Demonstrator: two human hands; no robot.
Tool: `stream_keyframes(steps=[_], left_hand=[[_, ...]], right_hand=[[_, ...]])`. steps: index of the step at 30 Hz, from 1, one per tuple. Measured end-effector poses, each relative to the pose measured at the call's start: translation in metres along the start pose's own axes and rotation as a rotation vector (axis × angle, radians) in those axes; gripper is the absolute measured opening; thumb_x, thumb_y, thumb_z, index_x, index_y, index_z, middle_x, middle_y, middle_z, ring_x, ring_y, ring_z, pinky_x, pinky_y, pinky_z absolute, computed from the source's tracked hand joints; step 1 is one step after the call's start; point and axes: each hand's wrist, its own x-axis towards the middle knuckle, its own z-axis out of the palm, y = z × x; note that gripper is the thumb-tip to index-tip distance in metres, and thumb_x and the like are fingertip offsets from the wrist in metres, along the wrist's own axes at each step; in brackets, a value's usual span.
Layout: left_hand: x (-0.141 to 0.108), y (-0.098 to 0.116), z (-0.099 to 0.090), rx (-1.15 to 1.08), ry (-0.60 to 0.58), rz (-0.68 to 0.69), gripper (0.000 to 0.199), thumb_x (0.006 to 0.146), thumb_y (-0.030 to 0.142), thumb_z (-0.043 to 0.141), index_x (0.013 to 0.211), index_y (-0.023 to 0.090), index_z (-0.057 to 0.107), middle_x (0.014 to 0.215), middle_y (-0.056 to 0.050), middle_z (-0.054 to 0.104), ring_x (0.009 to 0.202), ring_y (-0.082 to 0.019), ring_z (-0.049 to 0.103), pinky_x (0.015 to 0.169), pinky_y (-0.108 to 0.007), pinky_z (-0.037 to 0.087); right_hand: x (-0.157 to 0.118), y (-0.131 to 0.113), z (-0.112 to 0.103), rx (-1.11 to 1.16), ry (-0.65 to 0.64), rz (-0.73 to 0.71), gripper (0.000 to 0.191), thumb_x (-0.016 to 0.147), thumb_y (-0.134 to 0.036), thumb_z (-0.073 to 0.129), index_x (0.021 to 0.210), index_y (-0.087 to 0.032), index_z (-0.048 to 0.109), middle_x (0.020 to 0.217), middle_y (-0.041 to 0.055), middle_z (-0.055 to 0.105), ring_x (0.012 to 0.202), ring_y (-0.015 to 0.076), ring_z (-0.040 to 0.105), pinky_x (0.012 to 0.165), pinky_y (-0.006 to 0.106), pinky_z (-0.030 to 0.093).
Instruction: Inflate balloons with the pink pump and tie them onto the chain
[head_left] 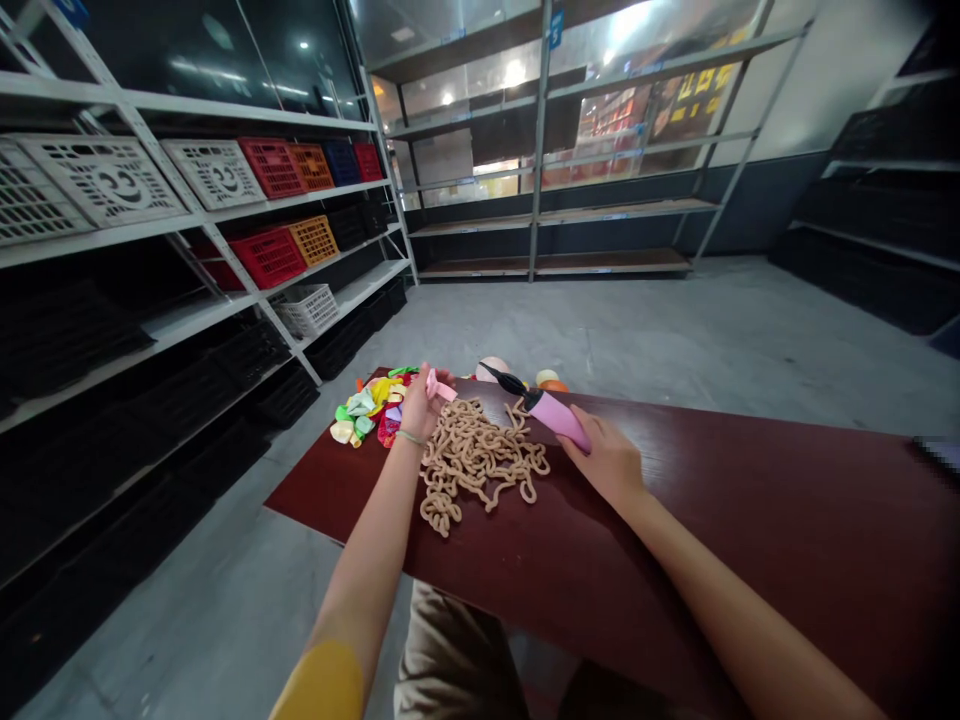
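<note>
Pinched in my left hand (424,402) is a limp pink balloon (441,386). My right hand (606,455) is wrapped round a pink balloon pump (559,418), whose black tapered nozzle points left and up toward the balloon. A gap separates nozzle and balloon. Under and between my hands lies a tangled heap of thick tan cord or chain (484,450). Just left of my left hand sits a pile of limp, many-coloured balloons (362,408). Behind the heap, a pale pink rounded thing (493,368) and an orange and cream thing (551,380) show in part.
The dark red table (720,480) stretches off to the right. Metal shelves (187,215) with white, red and orange crates (274,257) stand at the left. Another rack (534,150) stands beyond the grey floor (570,320). A blurred object (937,455) touches the right edge.
</note>
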Motion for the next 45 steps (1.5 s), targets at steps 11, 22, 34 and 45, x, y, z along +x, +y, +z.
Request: stream_keyframes(steps=[11, 22, 34, 45], left_hand=[[-0.023, -0.017, 0.015, -0.554, -0.068, -0.254, 0.036, 0.095, 0.047, 0.052, 0.094, 0.014, 0.066, 0.090, -0.009, 0.073, 0.087, -0.018, 0.070, 0.085, -0.033, 0.058], [-0.021, -0.021, 0.014, -0.555, 0.025, -0.115, 0.017, 0.081, 0.013, 0.070, 0.096, 0.019, 0.064, 0.096, -0.003, 0.072, 0.091, -0.014, 0.069, 0.091, -0.030, 0.053], [-0.028, -0.014, 0.022, -0.522, 0.084, -0.079, 0.048, 0.073, 0.013, 0.078, 0.114, 0.025, 0.056, 0.100, -0.001, 0.071, 0.097, -0.015, 0.070, 0.084, -0.025, 0.054], [-0.032, -0.023, 0.032, -0.448, 0.100, 0.029, 0.059, 0.070, 0.019, 0.082, 0.119, 0.026, 0.050, 0.102, -0.002, 0.069, 0.098, -0.016, 0.069, 0.080, -0.024, 0.054]], right_hand=[[0.000, -0.007, -0.004, -0.002, -0.001, -0.097, 0.046, 0.093, -0.043, 0.052, 0.133, -0.020, 0.055, 0.119, 0.0078, 0.070, 0.097, 0.0238, 0.069, 0.077, 0.033, 0.053], [-0.003, -0.010, -0.010, -0.065, -0.044, -0.249, 0.046, 0.091, -0.045, 0.054, 0.127, -0.016, 0.057, 0.112, 0.0086, 0.071, 0.090, 0.0219, 0.069, 0.070, 0.030, 0.050], [-0.003, -0.016, -0.012, -0.115, -0.046, -0.265, 0.046, 0.093, -0.046, 0.054, 0.127, -0.016, 0.058, 0.113, 0.0079, 0.071, 0.085, 0.0197, 0.068, 0.068, 0.027, 0.046], [-0.003, -0.021, -0.010, -0.117, -0.056, -0.258, 0.046, 0.093, -0.046, 0.054, 0.128, -0.016, 0.057, 0.112, 0.0081, 0.070, 0.086, 0.0200, 0.067, 0.067, 0.029, 0.045]])
